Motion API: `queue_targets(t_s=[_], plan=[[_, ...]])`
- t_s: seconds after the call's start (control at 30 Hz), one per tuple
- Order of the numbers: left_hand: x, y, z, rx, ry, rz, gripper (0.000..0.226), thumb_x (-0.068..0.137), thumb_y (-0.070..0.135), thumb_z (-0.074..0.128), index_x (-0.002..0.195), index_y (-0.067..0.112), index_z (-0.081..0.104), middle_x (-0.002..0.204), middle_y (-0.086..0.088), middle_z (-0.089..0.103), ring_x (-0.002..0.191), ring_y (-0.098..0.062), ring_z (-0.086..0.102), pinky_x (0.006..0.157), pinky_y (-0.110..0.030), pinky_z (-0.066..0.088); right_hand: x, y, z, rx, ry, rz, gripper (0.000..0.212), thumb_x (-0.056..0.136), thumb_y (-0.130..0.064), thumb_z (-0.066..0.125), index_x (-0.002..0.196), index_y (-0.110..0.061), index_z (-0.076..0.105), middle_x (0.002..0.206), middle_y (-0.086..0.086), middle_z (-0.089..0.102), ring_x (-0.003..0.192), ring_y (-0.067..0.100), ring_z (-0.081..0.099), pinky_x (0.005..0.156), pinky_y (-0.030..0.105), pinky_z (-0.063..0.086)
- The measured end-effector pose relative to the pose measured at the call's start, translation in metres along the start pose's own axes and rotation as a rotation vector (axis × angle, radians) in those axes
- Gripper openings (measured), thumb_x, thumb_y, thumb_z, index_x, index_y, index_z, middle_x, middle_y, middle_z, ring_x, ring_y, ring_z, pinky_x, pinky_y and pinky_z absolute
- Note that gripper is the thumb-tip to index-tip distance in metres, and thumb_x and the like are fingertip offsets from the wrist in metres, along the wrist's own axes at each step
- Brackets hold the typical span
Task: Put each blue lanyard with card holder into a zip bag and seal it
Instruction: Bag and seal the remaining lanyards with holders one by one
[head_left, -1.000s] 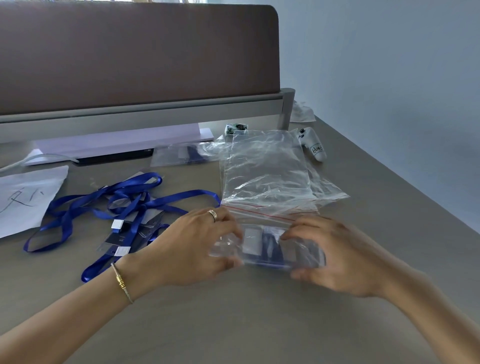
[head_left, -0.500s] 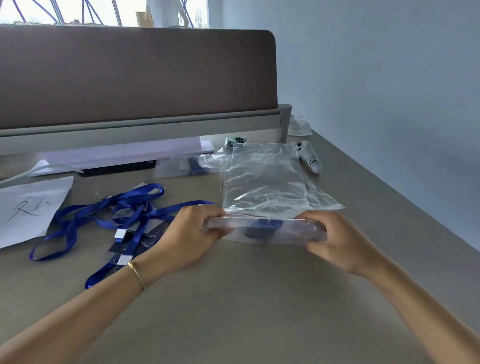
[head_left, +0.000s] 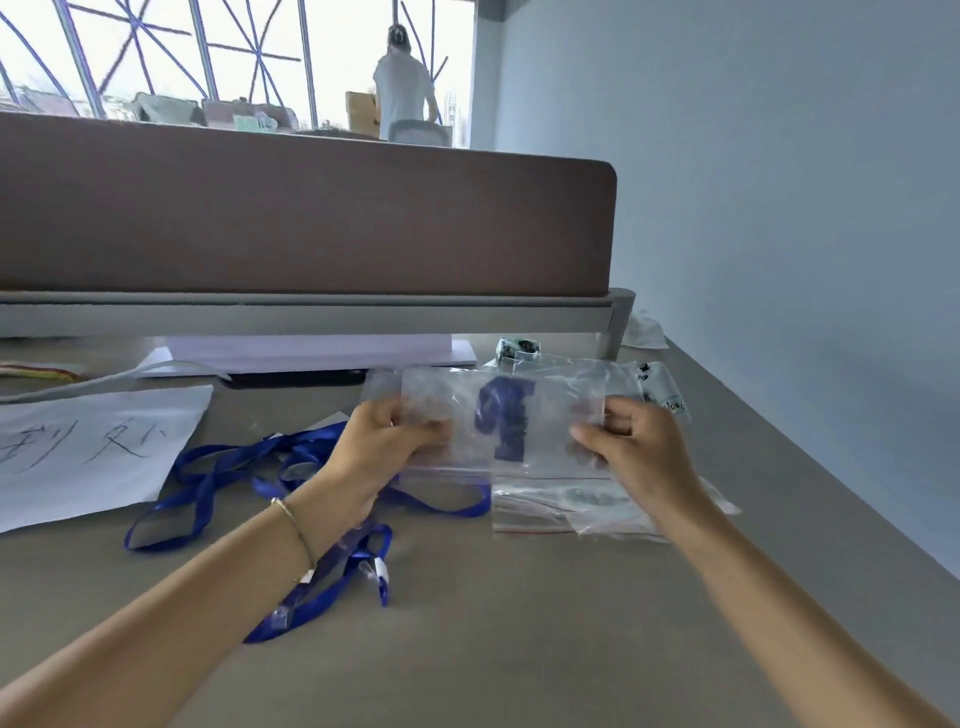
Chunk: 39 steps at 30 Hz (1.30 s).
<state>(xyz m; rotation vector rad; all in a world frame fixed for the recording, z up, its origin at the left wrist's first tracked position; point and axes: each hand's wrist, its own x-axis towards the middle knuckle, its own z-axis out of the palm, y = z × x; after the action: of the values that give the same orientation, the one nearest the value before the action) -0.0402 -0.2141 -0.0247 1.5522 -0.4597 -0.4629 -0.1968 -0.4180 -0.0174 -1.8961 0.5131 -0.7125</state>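
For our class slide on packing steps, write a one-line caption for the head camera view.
Both hands, left and right, hold up a clear plastic zip bag containing a folded blue lanyard.

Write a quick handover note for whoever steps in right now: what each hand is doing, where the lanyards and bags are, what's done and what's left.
Left hand and right hand each pinch a side of one zip bag, held up above the desk.
A folded blue lanyard is inside that bag; whether it is sealed cannot be told.
Loose lanyards with card holders lie on the desk at left.
Empty zip bags lie under the right hand.
Left: check the seal, set this bag down, bag and seal the rest.
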Motion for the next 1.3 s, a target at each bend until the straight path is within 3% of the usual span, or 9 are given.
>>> queue_targets(t_s=[0.13,0.27,0.37,0.53,0.7,0.9,1.03,1.13,1.3], plan=[[0.032,0.006,-0.020,0.172,0.150,0.013,0.052,0.080,0.007,0.079,0.126,0.015,0.056,0.102,-0.010,0.073,0.068,-0.019,0.074,0.062,-0.027,0.060,0.037,-0.004,0.041,-0.031,0.082,0.016,0.044,0.084,0.002,0.068,0.117,-0.024,0.054,0.056,-0.002,0.066,0.052,0.010,0.063,0.059,0.029,0.052],[0.063,0.005,-0.035,0.271,0.228,0.046,0.065,0.081,0.004,0.073,0.134,0.026,0.042,0.092,-0.009,0.072,0.064,-0.019,0.073,0.066,-0.035,0.062,0.072,0.001,0.074,-0.168,0.072,-0.028,0.037,0.081,-0.001,0.061,0.096,-0.031,0.047,0.058,-0.004,0.070,0.061,0.024,0.068,0.066,0.045,0.058],[0.082,0.004,-0.043,0.388,0.258,0.106,0.058,0.082,0.004,0.066,0.126,0.028,0.038,0.075,-0.009,0.071,0.058,-0.022,0.069,0.048,-0.032,0.056,0.098,0.008,0.091,-0.255,0.027,-0.065,0.024,0.079,-0.006,0.062,0.077,-0.030,0.061,0.066,-0.006,0.073,0.065,0.015,0.071,0.069,0.047,0.060],[0.112,-0.005,-0.054,0.594,0.247,0.160,0.031,0.083,0.008,0.062,0.105,0.024,0.046,0.073,-0.001,0.060,0.048,-0.016,0.051,0.037,-0.020,0.034,0.129,0.017,0.109,-0.321,0.024,-0.095,0.021,0.081,-0.006,0.066,0.078,-0.024,0.076,0.065,-0.012,0.071,0.062,0.005,0.066,0.063,0.029,0.055],[0.137,-0.019,-0.056,0.763,0.205,0.216,0.012,0.084,0.014,0.066,0.079,0.025,0.063,0.066,0.006,0.061,0.050,-0.012,0.050,0.044,-0.012,0.038,0.151,0.033,0.118,-0.393,0.009,-0.123,0.016,0.085,-0.014,0.069,0.091,-0.022,0.081,0.089,-0.012,0.077,0.082,0.005,0.068,0.076,0.025,0.053],[0.153,-0.028,-0.063,0.858,0.112,0.183,0.016,0.087,0.017,0.061,0.091,0.030,0.071,0.080,0.011,0.067,0.064,-0.014,0.064,0.048,-0.010,0.039,0.157,0.048,0.122,-0.529,-0.042,-0.097,0.023,0.083,-0.021,0.068,0.104,-0.029,0.077,0.102,-0.010,0.076,0.093,0.014,0.068,0.081,0.027,0.051],[0.152,-0.027,-0.067,0.990,0.026,0.204,0.024,0.089,0.017,0.054,0.100,0.030,0.072,0.103,0.013,0.068,0.087,-0.009,0.064,0.071,-0.021,0.049,0.153,0.051,0.124,-0.660,-0.046,-0.174,0.028,0.087,-0.023,0.068,0.114,-0.027,0.075,0.115,-0.001,0.070,0.107,0.022,0.063,0.084,0.031,0.049],[0.143,-0.018,-0.073,1.066,0.028,0.221,0.029,0.090,0.018,0.050,0.102,0.033,0.071,0.104,0.009,0.067,0.086,-0.012,0.063,0.073,-0.029,0.052,0.146,0.041,0.123,-0.741,-0.054,-0.178,0.033,0.090,-0.025,0.067,0.123,-0.025,0.071,0.130,0.001,0.061,0.121,0.026,0.055,0.096,0.036,0.048],[0.099,0.003,-0.088,1.043,0.051,0.291,0.027,0.090,0.020,0.052,0.106,0.032,0.069,0.105,0.012,0.066,0.093,-0.007,0.063,0.084,-0.032,0.054,0.119,0.011,0.127,-0.657,-0.062,-0.290,0.026,0.085,-0.014,0.066,0.108,-0.022,0.075,0.121,-0.001,0.066,0.117,0.023,0.057,0.093,0.032,0.046]])
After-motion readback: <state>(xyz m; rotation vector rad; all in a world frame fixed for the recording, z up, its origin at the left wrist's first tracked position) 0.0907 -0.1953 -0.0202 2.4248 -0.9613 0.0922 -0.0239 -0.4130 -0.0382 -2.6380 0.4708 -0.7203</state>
